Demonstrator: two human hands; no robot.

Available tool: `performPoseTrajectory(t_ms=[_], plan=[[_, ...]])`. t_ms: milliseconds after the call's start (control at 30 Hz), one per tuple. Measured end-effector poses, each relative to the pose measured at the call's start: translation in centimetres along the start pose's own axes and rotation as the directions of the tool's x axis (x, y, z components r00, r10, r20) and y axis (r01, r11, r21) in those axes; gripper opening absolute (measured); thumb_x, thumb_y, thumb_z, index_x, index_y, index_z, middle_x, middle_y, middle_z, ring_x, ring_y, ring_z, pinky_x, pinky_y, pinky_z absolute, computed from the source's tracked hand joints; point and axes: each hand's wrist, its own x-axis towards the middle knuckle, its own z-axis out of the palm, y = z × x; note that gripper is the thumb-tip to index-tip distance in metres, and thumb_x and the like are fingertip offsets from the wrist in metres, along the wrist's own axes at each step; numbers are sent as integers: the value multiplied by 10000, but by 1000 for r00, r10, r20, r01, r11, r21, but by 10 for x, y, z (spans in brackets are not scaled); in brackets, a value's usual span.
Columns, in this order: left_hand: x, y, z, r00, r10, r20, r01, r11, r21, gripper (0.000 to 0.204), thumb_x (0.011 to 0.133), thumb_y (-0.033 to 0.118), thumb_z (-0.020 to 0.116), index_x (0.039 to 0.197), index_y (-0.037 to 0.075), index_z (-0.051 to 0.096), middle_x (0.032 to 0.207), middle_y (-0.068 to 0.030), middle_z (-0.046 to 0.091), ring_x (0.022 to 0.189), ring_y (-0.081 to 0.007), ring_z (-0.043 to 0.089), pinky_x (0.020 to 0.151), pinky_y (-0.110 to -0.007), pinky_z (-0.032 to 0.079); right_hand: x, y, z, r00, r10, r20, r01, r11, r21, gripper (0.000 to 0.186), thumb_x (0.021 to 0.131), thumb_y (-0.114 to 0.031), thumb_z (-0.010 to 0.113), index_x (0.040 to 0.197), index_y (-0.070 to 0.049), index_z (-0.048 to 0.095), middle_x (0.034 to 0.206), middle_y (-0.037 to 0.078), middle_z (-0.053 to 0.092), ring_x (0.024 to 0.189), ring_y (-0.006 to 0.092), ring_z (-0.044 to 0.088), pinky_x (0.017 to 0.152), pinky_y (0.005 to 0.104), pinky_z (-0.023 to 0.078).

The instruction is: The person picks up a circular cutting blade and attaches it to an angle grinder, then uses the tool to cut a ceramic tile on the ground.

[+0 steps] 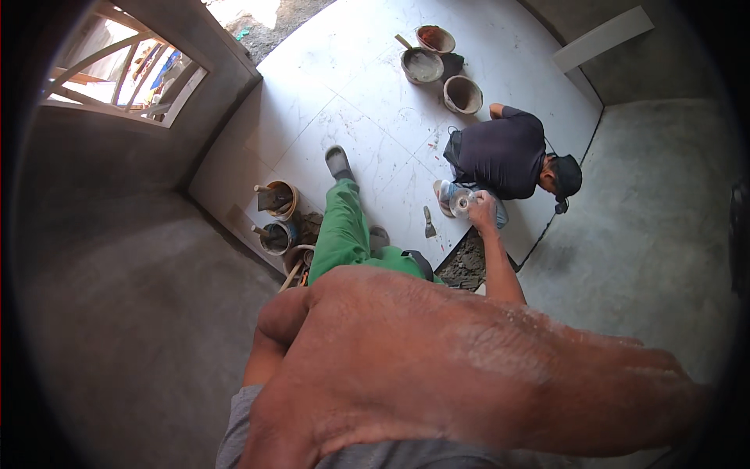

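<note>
Very close to the camera, my bare left forearm and hand (562,375) cross the lower part of the head view, with pale dust on the skin. The fingers bend away at the right side and are mostly hidden, so their hold cannot be told. Farther out, my right hand (484,209) is closed on a clear round plastic cup (461,203), seen from above near a crouching person's foot. A putty knife (430,222) lies on the floor left of that hand. Below it, wet grey mortar (466,262) fills a gap beside the tiles.
A crouching person (504,152) in dark shirt and cap works at the right. Several buckets, including an empty-looking one (462,94), stand on white floor tiles (344,102). Left of my green trouser leg (344,227) are tool buckets (280,201). A pale board (605,39) leans far right.
</note>
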Motion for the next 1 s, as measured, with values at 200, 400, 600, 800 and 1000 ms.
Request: performPoseTrajectory(t_ms=[200, 400, 600, 800, 1000], plan=[[-3, 109, -182, 998, 58, 6, -58, 998, 32, 1280, 759, 761, 782, 1601, -88, 323, 1510, -308, 528, 1435, -389, 517, 1190, -477, 407, 148, -70, 63, 999, 18, 45, -11, 988, -157, 295, 758, -173, 740, 1000, -4, 725, 1017, 250, 759, 987, 407, 730, 893, 465, 547], [40, 235, -357, 999, 31, -44, -27, 995, 99, 1268, 753, 733, 808, 1609, -69, 325, 1512, -297, 532, 1433, -389, 518, 1194, -478, 404, 171, -92, 96, 921, 359, 154, -294, 897, -330, 301, 771, -191, 749, 990, 16, 736, 1027, 252, 757, 1007, 414, 729, 885, 479, 554], [40, 358, -530, 976, 21, -217, 35, 968, 247, 1259, 746, 704, 834, 1617, -50, 327, 1514, -287, 535, 1431, -390, 519, 1199, -479, 401, 251, -159, 85, 808, 552, 205, -425, 788, -446, 282, 784, -162, 731, 977, 43, 749, 1002, 258, 760, 989, 400, 743, 859, 479, 568], [27, 461, -690, 951, -5, -308, 146, 889, 435, 1252, 739, 676, 860, 1626, -31, 329, 1516, -277, 539, 1428, -391, 521, 1203, -481, 398, 439, -260, 130, 810, 544, 221, -411, 794, -448, 267, 797, -133, 714, 964, 70, 761, 977, 265, 763, 972, 386, 757, 833, 480, 583], [-29, 563, -837, 673, -104, -733, 632, 595, 496, 1248, 733, 648, 887, 1634, -12, 331, 1519, -266, 543, 1426, -392, 522, 1207, -482, 395, 697, -492, 215, 796, 558, 235, -476, 816, -326, 257, 810, -104, 697, 950, 97, 774, 952, 271, 766, 954, 372, 770, 807, 481, 597]])
